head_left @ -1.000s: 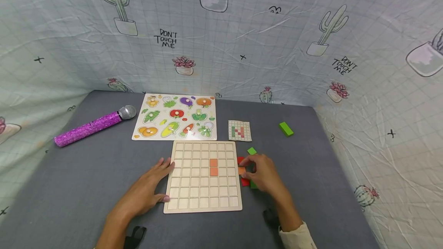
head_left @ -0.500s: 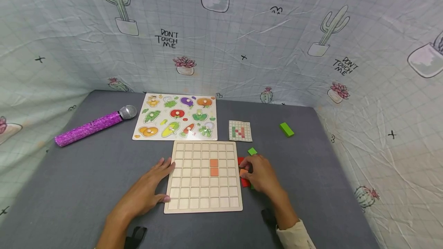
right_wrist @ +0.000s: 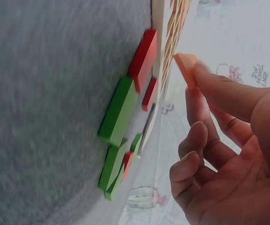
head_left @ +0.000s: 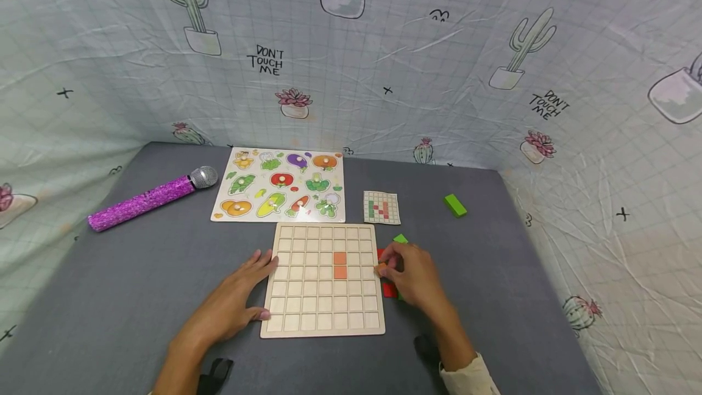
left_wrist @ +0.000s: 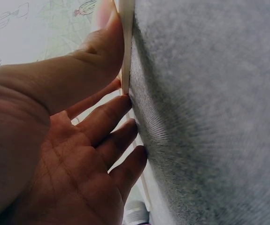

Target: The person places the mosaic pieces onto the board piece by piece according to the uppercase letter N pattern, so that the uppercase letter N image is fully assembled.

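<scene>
A wooden grid board (head_left: 298, 322) lies flat on the grey table, with two orange squares (head_left: 340, 266) seated in neighbouring cells. My left hand (head_left: 233, 300) rests along the board's left edge, fingers relaxed and touching its side; the left wrist view shows thumb and fingertips at that edge. Just off the right edge, my right hand (head_left: 417, 276) pinches an orange tile (right_wrist: 187, 68) between thumb and index finger, held tilted above the table. Red tiles (right_wrist: 144, 58) and green tiles (right_wrist: 118, 112) lie beneath and beside this hand, partly hidden by it in the head view.
Behind the board lie a vegetable picture board (head_left: 252, 212) and a small printed grid card (head_left: 382, 208). A purple glitter microphone (head_left: 148, 200) is at the left. One green block (head_left: 455, 205) sits apart at the back right. A patterned cloth (head_left: 351, 60) hangs behind the table.
My right fingers have picked up the orange tile beside the board; it is now tilted near the board's right edge. The left hand has stayed put.
</scene>
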{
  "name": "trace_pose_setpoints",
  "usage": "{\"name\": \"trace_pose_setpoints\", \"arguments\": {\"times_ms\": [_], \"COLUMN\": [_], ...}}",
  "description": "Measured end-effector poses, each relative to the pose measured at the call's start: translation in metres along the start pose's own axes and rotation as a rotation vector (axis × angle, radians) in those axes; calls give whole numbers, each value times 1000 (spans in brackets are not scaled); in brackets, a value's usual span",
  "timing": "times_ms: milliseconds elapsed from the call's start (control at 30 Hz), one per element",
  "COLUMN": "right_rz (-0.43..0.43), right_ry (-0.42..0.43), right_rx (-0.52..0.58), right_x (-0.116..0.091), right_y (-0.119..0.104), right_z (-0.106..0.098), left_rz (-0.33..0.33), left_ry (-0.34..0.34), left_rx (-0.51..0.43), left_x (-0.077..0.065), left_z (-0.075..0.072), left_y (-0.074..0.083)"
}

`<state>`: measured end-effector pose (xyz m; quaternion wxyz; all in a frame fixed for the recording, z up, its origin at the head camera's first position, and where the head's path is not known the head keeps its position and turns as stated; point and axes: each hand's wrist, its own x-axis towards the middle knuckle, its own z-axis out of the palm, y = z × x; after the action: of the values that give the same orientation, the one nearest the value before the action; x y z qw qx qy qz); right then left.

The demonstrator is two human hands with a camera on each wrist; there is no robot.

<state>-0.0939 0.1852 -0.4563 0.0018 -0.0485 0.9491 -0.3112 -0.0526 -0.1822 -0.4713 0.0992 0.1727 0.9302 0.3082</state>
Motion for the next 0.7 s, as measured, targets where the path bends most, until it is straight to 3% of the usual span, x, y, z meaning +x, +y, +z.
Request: {"name": "trace_pose_setpoints", "arguments": {"times_ms": [300,700], "right_rz": [-31,-111], "right_ry": [-83,-147], "right_rx": [87,53], "right_x": [-6,-5], "right_y": [-13,-29], "right_z": [10,31], "left_rz": [2,-3], "left_ry": [0,-4], "left_rx": [3,6], "left_x": [0,1], "left_z": [0,0], "left_y": [1,1]}}
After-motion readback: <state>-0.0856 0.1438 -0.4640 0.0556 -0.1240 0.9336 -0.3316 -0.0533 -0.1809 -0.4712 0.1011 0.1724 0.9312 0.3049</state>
